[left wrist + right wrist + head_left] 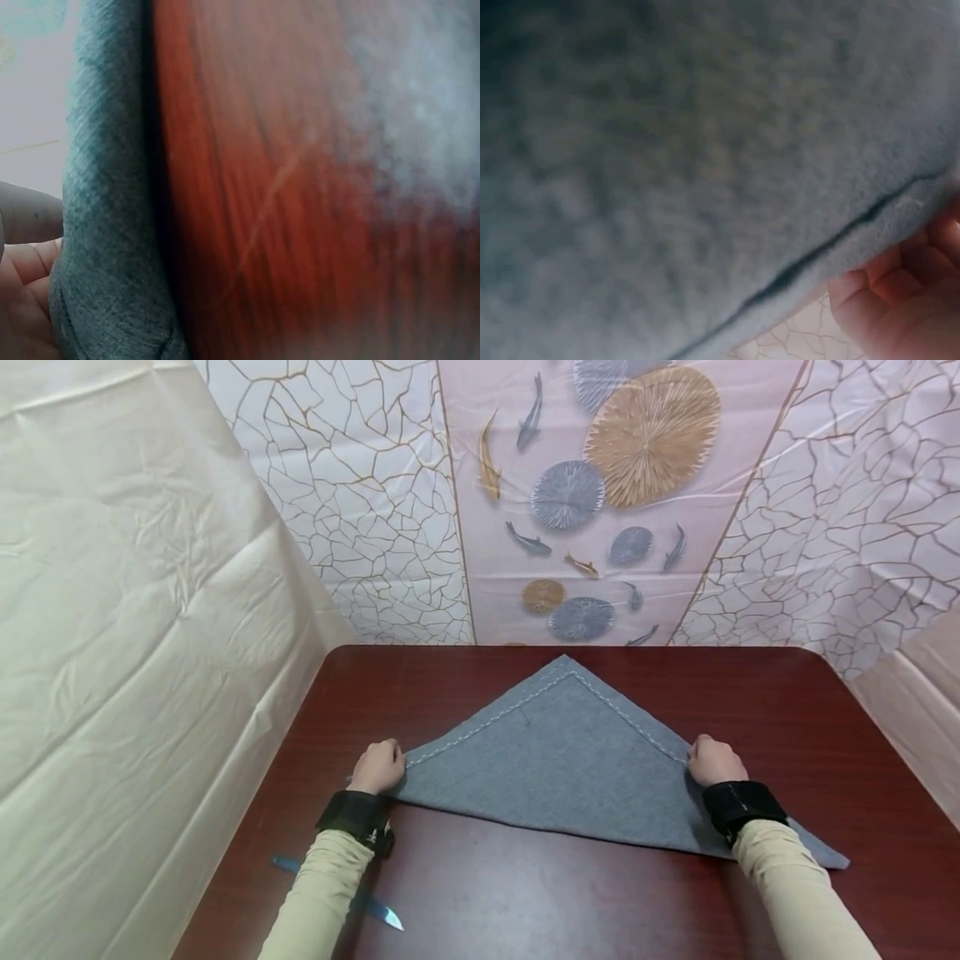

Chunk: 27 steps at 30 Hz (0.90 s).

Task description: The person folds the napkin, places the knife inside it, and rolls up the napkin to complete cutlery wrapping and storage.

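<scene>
A grey felt-like cloth (540, 760), folded into a triangle, lies across the table with its peak pointing to the far edge. White stitching runs along its two slanted sides. My left hand (378, 767) grips the cloth near its left corner. On the right slanted edge, my right hand (716, 760) pinches the cloth, and the right corner sticks out past that wrist. The left wrist view shows the rounded fold of the cloth (112, 187) against the fingers (30, 217). Curled fingers (892, 289) meet the layered cloth edge in the right wrist view.
A knife (386, 914) with a blue handle lies at the front left of the dark red wooden table (525, 893), partly hidden under my left forearm. Cream sheeting (150, 610) hangs along the left side. A patterned cloth backdrop (375, 510) stands behind the table.
</scene>
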### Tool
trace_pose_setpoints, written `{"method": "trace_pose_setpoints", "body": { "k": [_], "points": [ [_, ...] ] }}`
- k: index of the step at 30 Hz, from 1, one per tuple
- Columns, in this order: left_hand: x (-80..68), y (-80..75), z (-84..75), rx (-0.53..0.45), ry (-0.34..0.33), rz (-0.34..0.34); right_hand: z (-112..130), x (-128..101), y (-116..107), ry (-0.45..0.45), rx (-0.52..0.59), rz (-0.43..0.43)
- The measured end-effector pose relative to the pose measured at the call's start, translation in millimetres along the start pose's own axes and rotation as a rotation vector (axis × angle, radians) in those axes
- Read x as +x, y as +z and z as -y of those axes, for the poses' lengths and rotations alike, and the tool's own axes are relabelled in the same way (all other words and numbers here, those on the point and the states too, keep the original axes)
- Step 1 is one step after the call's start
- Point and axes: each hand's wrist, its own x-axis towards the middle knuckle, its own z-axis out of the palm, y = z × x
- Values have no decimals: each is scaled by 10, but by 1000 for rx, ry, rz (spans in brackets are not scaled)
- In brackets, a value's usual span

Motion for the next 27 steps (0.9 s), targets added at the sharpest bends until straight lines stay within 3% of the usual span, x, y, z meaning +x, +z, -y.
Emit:
{"method": "trace_pose_setpoints", "body": {
  "k": [4,7,10,13,15,18,21,23,27],
  "points": [
    [-27,-16,11,15,-31,9,25,36,36,51,-48,43],
    [-32,13,30,83,-66,46,35,53,73,38,-101,39],
    [-53,46,42,196,-60,52,49,33,94,-19,-121,-22],
    [-103,33,9,299,-36,12,56,-68,75,-101,-114,-124],
    [-144,4,-32,345,14,-34,34,-184,26,-143,-107,-159],
    [-211,-58,-73,370,125,-78,-10,-391,-87,-127,-86,-74],
    [-266,-88,-66,364,193,-33,-95,-596,-198,-75,-69,90],
    [-294,-96,-44,345,183,35,-154,-698,-235,-62,-57,163],
    [-331,-92,-16,302,126,156,-262,-812,-233,-87,-41,196]
  ]
}}
